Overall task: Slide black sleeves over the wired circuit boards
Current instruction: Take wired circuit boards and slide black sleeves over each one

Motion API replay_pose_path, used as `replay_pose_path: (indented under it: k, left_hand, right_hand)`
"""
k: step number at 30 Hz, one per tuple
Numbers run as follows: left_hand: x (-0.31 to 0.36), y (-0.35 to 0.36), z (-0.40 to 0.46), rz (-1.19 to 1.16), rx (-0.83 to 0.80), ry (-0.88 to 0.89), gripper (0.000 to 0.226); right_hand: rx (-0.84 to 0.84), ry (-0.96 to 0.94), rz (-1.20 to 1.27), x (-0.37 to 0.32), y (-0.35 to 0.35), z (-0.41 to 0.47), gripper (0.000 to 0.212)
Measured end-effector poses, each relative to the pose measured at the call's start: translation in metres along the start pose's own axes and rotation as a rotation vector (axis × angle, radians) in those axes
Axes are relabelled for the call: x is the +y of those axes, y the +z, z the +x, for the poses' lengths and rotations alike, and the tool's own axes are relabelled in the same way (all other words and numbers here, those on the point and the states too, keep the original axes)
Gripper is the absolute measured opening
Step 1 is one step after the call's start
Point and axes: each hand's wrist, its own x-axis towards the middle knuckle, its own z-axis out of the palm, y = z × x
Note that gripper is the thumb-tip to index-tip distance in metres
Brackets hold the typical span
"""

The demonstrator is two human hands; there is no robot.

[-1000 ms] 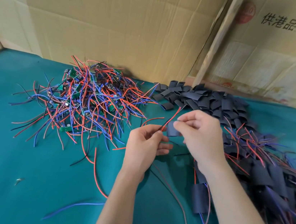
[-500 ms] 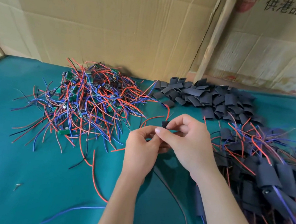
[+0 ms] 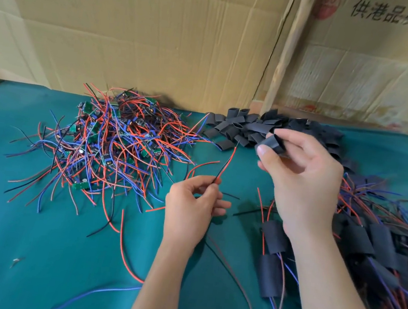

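My left hand [image 3: 192, 204] pinches a pair of red and black wires [image 3: 226, 163] that stick up and to the right from my fingers. The board on those wires is hidden in my palm. Raised above and to the right, my right hand [image 3: 300, 182] pinches one black sleeve [image 3: 271, 143] between thumb and fingers, apart from the wire tips. A heap of wired green circuit boards [image 3: 107, 141] lies at the left. Loose black sleeves [image 3: 247, 129] are piled at the back centre.
Sleeved boards with trailing wires [image 3: 377, 244] are heaped at the right, two of them [image 3: 272, 259] near my right forearm. Cardboard sheets [image 3: 162, 32] stand along the back. Stray red and blue wires [image 3: 123, 247] lie on the teal table cloth [image 3: 29, 248].
My hands have come apart. The right hand rose up and to the right with a black sleeve, while the left hand stayed low, holding the red and black wires.
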Motion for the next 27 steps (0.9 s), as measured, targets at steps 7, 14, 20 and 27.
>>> replay_pose_path:
  k: [7, 14, 20, 27]
  left_hand:
    - [0.000, 0.004, -0.003, 0.085, -0.016, 0.039, 0.020]
    - [0.002, 0.003, -0.004, 0.105, -0.052, 0.068, 0.023]
    - [0.004, 0.002, -0.004, 0.116, -0.096, 0.067, 0.026]
    - [0.005, 0.003, -0.005, 0.107, -0.095, 0.033, 0.024]
  right_hand:
    - [-0.039, -0.147, -0.132, 0.002, 0.020, -0.012, 0.027]
    - [0.083, -0.122, -0.145, 0.018, 0.012, -0.009, 0.026]
    - [0.130, 0.089, 0.198, 0.019, 0.008, -0.003, 0.027]
    - [-0.023, 0.275, 0.491, 0.020, -0.001, 0.001, 0.020]
